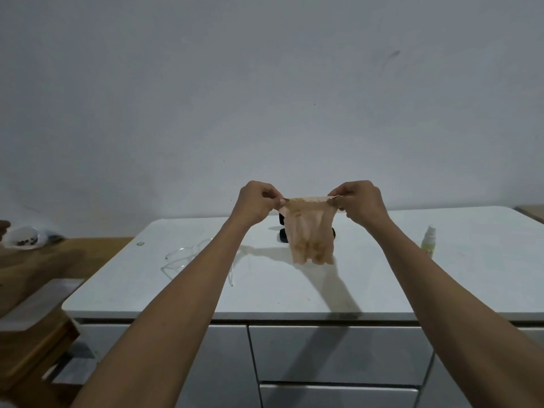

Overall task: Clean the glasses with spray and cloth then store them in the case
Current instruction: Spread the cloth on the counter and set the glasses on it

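A thin beige cloth (310,231) hangs stretched between both hands above the white table (382,284). My left hand (254,203) pinches its top left corner and my right hand (360,203) pinches the top right corner. Clear-framed glasses (184,257) lie on the table to the left, partly behind my left forearm. A black case (283,235) sits behind the cloth and is mostly hidden by it. A small pale green spray bottle (428,242) stands upright on the table to the right.
The white table stands against a plain wall, with drawers (338,354) below its front edge. A wooden surface (59,260) on the left carries a plastic bag with dark bits (25,238). Wooden furniture stands at lower left.
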A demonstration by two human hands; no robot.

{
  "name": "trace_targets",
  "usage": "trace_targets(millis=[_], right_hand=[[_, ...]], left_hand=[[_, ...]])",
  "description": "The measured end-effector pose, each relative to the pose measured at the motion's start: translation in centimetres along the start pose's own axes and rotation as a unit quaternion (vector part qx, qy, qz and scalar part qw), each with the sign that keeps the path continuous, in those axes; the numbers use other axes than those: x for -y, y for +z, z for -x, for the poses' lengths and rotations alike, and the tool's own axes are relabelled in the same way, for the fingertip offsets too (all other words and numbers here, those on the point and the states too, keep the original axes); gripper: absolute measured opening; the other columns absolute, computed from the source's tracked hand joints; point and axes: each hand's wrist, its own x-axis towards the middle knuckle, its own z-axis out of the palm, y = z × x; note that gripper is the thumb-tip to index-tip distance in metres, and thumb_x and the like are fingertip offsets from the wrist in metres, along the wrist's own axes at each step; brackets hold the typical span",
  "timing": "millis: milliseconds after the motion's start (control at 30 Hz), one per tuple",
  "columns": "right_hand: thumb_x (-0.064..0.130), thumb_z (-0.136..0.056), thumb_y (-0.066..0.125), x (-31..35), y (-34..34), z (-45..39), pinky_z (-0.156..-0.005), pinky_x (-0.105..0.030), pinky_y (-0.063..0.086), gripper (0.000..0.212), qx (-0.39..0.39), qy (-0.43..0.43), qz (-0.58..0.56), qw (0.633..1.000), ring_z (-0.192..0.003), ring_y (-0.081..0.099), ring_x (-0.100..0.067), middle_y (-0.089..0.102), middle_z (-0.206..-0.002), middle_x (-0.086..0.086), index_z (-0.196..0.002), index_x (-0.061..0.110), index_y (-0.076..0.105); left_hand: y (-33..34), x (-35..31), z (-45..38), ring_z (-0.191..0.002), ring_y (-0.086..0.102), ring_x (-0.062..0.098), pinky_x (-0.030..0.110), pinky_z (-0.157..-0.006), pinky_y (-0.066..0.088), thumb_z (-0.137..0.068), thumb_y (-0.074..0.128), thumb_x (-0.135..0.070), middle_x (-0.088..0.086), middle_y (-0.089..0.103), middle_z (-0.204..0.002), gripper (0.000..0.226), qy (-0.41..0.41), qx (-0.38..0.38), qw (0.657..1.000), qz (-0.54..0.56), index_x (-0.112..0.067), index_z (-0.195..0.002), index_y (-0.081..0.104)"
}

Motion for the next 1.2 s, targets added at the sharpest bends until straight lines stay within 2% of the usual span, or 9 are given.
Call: trace_targets(millis=[133,233,367,467,600,733,900,1033,1200], right_hand=[[0.009,-0.083,0.074,0.0,0.3,-0.2,-0.067,-0.02,0.046,0.013,-0.014,-0.01,-0.032,0.999,-0.073,0.063,-0.01,0.072,-0.08,0.004,-0.094,0.012,0.081],[0.01,-0.086,0.07,-0.5,0.1,0.5,-0.068,-0.022,0.048,0.015,0.032,-0.008,-0.026,0.999,-0.076,0.064,-0.007,0.074,-0.083,0.003,-0.096,0.014,0.082],[0.004,-0.085,0.069,-2.4,0.3,1.9,-0.068,-0.03,0.053,0.016,0.187,0.067,0.062,0.978,-0.082,0.065,-0.017,0.078,-0.094,-0.011,-0.093,0.01,0.081],[0.005,-0.085,0.069,-3.0,0.6,3.3,-0.073,-0.034,0.06,0.015,0.318,0.122,0.16,0.927,-0.083,0.066,-0.016,0.077,-0.091,-0.006,-0.094,0.008,0.081],[0.042,-0.09,0.072,-2.6,0.4,4.4,-0.083,-0.035,0.06,0.032,0.418,0.164,0.199,0.871,-0.079,0.066,-0.01,0.08,-0.092,0.004,-0.094,0.012,0.083],[0.041,-0.092,0.071,-3.6,0.7,3.4,-0.064,-0.024,0.053,0.031,0.318,0.142,0.196,0.917,-0.07,0.063,-0.011,0.081,-0.088,-0.001,-0.09,0.012,0.081],[0.012,-0.091,0.069,-6.3,3.2,1.8,-0.066,-0.028,0.05,0.011,0.163,0.102,0.178,0.965,-0.077,0.063,-0.021,0.073,-0.091,-0.007,-0.094,0.011,0.079],[0.025,-0.094,0.068,-7.9,5.6,1.5,-0.088,-0.03,0.052,0.024,0.152,0.048,0.246,0.956,-0.104,0.068,-0.022,0.072,-0.111,-0.004,-0.116,0.026,0.075],[0.042,-0.094,0.063,-8.7,6.8,1.8,-0.086,-0.036,0.055,0.023,0.166,0.033,0.299,0.939,-0.106,0.065,-0.022,0.071,-0.113,0.002,-0.113,0.038,0.076]], left_hand=[[-0.1,0.4,-0.2,-0.087,0.073,0.018,0.029,-0.079,0.053,-0.083,0.076,-0.011,0.002,0.078,-0.083,0.003,0.029,-0.043,0.998,0.023,-0.011,-0.084,0.079],[-0.5,1.0,0.4,-0.073,0.068,0.008,0.02,-0.067,0.048,-0.082,0.078,-0.01,0.0,0.076,-0.077,0.003,0.027,-0.008,0.999,0.033,-0.012,-0.084,0.08],[-0.2,3.2,2.2,-0.069,0.06,0.015,0.028,-0.062,0.045,-0.078,0.08,-0.007,0.008,0.072,-0.072,0.006,-0.027,0.168,0.985,-0.004,-0.011,-0.083,0.081],[1.2,4.6,4.3,-0.069,0.061,0.015,0.028,-0.061,0.051,-0.078,0.078,-0.009,0.005,0.076,-0.076,0.01,-0.059,0.299,0.947,-0.099,-0.013,-0.086,0.083],[2.3,3.9,6.2,-0.073,0.063,0.014,0.029,-0.074,0.059,-0.079,0.082,-0.038,-0.001,0.074,-0.076,0.027,-0.136,0.407,0.892,-0.143,-0.012,-0.086,0.082],[2.6,4.3,5.5,-0.067,0.062,0.014,0.027,-0.068,0.058,-0.082,0.077,-0.05,-0.005,0.071,-0.065,0.041,-0.14,0.317,0.931,-0.117,-0.008,-0.084,0.082],[4.7,6.0,3.7,-0.08,0.065,0.015,0.026,-0.073,0.052,-0.088,0.075,-0.024,-0.002,0.073,-0.087,0.009,-0.088,0.13,0.98,-0.123,-0.016,-0.088,0.079],[6.8,8.3,3.0,-0.099,0.069,0.02,0.027,-0.084,0.05,-0.088,0.071,-0.028,0.001,0.07,-0.116,0.029,-0.056,0.092,0.979,-0.171,-0.018,-0.115,0.073],[7.9,10.6,3.1,-0.099,0.067,0.023,0.041,-0.087,0.057,-0.086,0.066,-0.042,0.004,0.069,-0.112,0.023,-0.016,0.085,0.968,-0.236,-0.03,-0.104,0.075]])
